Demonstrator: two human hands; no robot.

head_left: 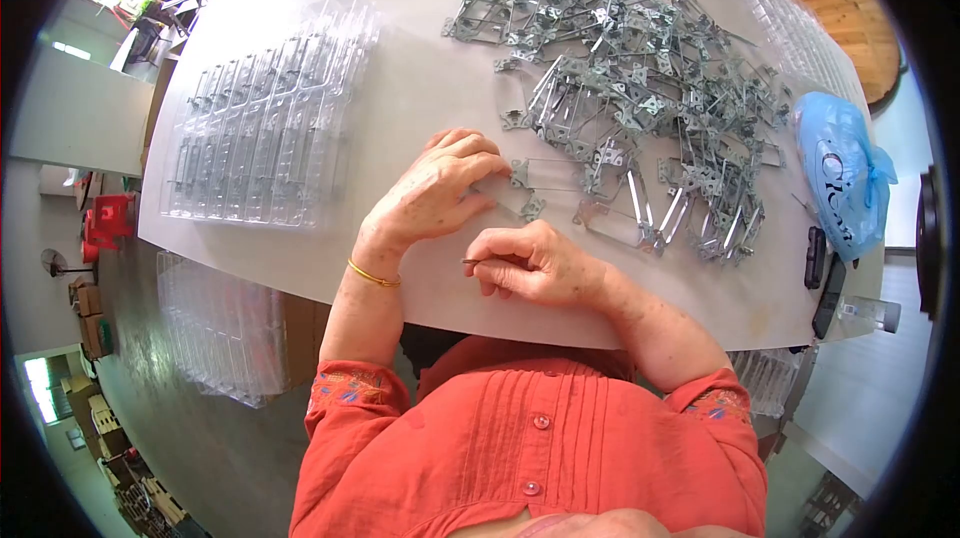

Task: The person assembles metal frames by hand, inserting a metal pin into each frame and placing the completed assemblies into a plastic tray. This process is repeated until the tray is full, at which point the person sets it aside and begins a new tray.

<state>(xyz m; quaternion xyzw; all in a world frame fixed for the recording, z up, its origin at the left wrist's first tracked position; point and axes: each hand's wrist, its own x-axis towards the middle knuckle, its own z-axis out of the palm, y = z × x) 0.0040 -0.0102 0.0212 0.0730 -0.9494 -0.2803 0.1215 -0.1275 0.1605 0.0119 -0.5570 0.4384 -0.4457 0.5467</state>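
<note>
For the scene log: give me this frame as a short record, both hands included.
left hand: fingertips at the near edge of the pile; grip unclear
right hand: closed on a thin dark piece
pile: tangled metal brackets on the table
trays: clear plastic, stacked at left, metal parts in the compartments
right side: blue bag, its print partly readable; black items beside it
under table: more clear trays at left

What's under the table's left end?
Clear plastic trays, with part of a brown box beside them. The tabletop covers whatever lies deeper under it, so that can't be seen.
</note>
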